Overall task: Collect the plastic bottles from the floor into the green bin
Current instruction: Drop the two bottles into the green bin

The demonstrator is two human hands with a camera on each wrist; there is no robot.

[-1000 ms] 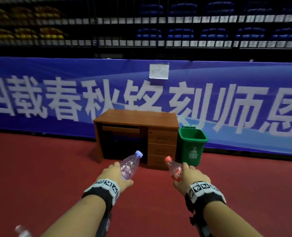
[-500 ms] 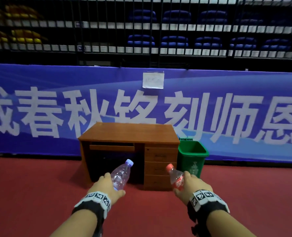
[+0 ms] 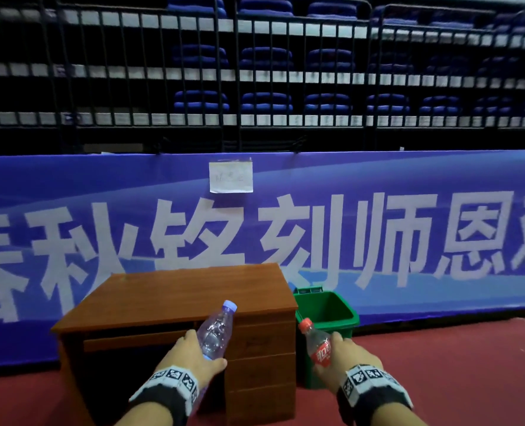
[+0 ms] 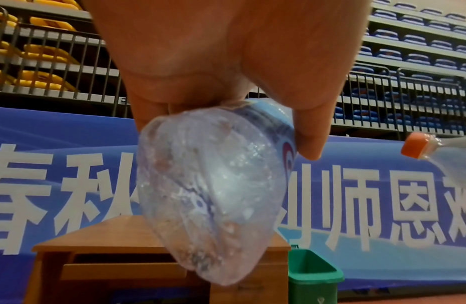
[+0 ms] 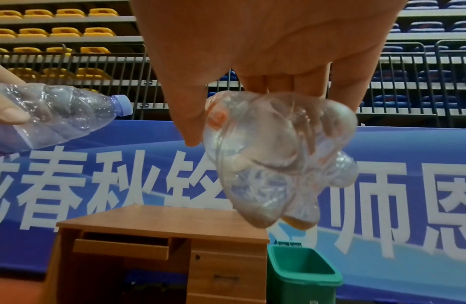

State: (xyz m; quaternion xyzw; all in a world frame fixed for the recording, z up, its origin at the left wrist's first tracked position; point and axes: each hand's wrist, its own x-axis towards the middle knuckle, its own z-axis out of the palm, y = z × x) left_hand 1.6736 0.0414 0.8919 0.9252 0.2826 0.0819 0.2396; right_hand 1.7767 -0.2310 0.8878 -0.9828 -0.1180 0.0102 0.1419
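Observation:
My left hand [image 3: 193, 355] grips a clear plastic bottle with a pale blue cap [image 3: 216, 329], its neck tilted up and forward; the left wrist view shows its base [image 4: 213, 195] under my fingers. My right hand [image 3: 344, 358] holds a clear bottle with a red cap and red label [image 3: 318, 344], whose crumpled base [image 5: 273, 164] fills the right wrist view. The green bin [image 3: 325, 312] stands open on the red floor just ahead, right of a wooden desk. Both bottles are short of the bin; the red-capped one is nearest its rim.
A wooden desk [image 3: 175, 296] with drawers stands directly ahead, touching the bin's left side. Behind both runs a long blue banner [image 3: 408, 235] with white characters, then black railings and rows of seats. Red floor [image 3: 470, 379] stretches to the right.
The desk and bin have grown larger and nearer in the head view. Both hands still hold their bottles and now reach close to the desk front and bin.

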